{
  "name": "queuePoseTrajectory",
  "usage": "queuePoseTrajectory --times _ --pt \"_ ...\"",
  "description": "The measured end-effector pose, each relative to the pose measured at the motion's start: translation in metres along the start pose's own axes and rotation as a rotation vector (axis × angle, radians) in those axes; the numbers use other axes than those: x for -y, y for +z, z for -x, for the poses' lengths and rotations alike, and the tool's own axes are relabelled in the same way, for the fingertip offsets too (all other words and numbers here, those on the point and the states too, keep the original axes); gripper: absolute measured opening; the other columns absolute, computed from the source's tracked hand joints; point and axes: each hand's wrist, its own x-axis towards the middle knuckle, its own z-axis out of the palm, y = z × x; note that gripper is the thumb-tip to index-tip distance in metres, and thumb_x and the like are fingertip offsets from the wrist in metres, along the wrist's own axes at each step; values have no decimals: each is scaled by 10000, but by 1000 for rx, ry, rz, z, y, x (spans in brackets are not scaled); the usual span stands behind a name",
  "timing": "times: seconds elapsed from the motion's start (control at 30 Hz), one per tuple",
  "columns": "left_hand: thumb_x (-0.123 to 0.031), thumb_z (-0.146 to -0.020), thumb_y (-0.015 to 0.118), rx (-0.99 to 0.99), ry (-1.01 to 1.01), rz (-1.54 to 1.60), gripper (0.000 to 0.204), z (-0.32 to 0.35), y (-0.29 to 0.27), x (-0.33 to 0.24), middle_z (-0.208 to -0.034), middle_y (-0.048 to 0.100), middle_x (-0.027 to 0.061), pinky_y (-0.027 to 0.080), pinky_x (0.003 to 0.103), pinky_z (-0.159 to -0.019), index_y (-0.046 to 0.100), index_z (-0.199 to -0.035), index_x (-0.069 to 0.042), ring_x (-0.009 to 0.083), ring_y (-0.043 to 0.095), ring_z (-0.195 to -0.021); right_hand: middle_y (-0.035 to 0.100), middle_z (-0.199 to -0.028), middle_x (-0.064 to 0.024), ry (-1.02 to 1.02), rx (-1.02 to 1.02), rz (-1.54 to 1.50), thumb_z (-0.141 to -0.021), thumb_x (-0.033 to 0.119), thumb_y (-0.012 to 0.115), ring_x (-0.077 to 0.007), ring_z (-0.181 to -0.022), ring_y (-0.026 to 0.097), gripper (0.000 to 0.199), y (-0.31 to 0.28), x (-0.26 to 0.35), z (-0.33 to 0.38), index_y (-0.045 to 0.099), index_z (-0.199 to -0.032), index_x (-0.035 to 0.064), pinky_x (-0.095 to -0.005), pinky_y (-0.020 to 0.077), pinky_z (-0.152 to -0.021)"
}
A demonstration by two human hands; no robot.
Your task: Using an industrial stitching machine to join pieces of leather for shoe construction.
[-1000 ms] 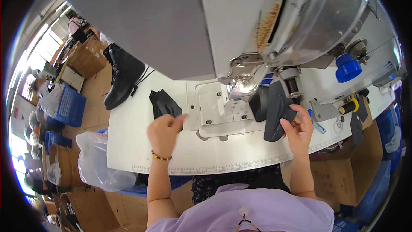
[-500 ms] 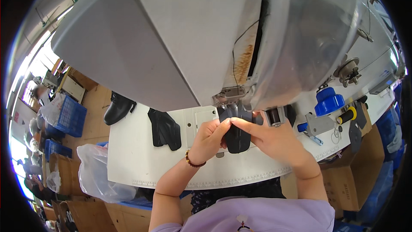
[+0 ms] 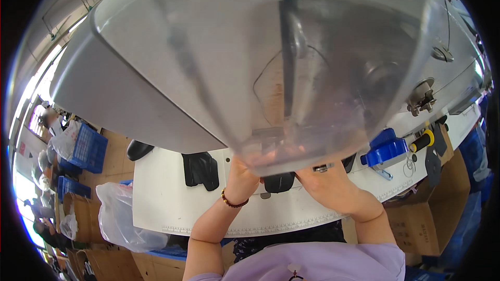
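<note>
A black shoe-upper piece lies under the sewing machine, and only its near end shows below the clear cover. My left hand, with a beaded bracelet at the wrist, is closed on the piece's left side. On the other side my right hand is closed at its right edge. Most of my fingertips are blurred or hidden behind the cover, as are the needle and presser foot. More black shoe-upper pieces lie on the white table to the left.
To the right are a blue holder, a yellow-rimmed spool and a cardboard box. A black shoe sits at the left, above a plastic bag. Blue crates stand farther left. The machine head hangs low over my hands.
My view has shifted, so the clear cover now hides the fingers and needle area that showed before. My hands still flank the black piece and sit slightly lower in the picture.
</note>
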Motion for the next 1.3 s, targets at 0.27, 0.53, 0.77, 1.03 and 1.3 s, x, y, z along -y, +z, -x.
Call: queuePoseTrajectory --times 0.27,0.53,0.77,1.03,1.3 --pt "-96 -768 445 -42 24 31 285 0 4 0 -444 422 -42 207 156 -343 514 -503 -18 -2 309 -371 503 -894 -117 -37 -78 -85 -613 5 580 -290 -803 487 389 4 -8 -4 482 -985 59 -347 393 -668" --pt "-92 -767 440 -60 1 17 289 1 6 -4 -445 420 -40 218 154 -341 510 -496 -20 2 311 -366 510 -872 -105 -23 -28 -78 -624 9 571 -281 -789 491 321 -1 -9 -6 509 -935 53 -343 392 -666" --pt "-91 -771 434 -52 10 -41 276 0 4 -3 -468 463 -17 263 140 -332 527 -525 -7 10 370 -374 517 -833 -109 -23 -49 -120 -646 37 567 -280 -756 505 253 0 -10 -9 511 -892 55 -338 410 -630" --pt "-114 -784 446 141 -145 -306 259 4 -10 -15 -496 493 10 301 149 -370 535 -569 -2 31 413 -408 512 -833 -87 -11 -71 -171 -679 65 540 -260 -767 505 245 4 -14 -9 502 -921 63 -328 409 -630" --pt "-103 -772 467 248 -221 -43 210 16 -9 -19 -507 503 24 311 160 -409 556 -615 5 44 418 -437 510 -862 -59 -81 -12 15 -668 50 509 -223 -836 493 279 -4 -4 -2 493 -947 46 -302 409 -647"
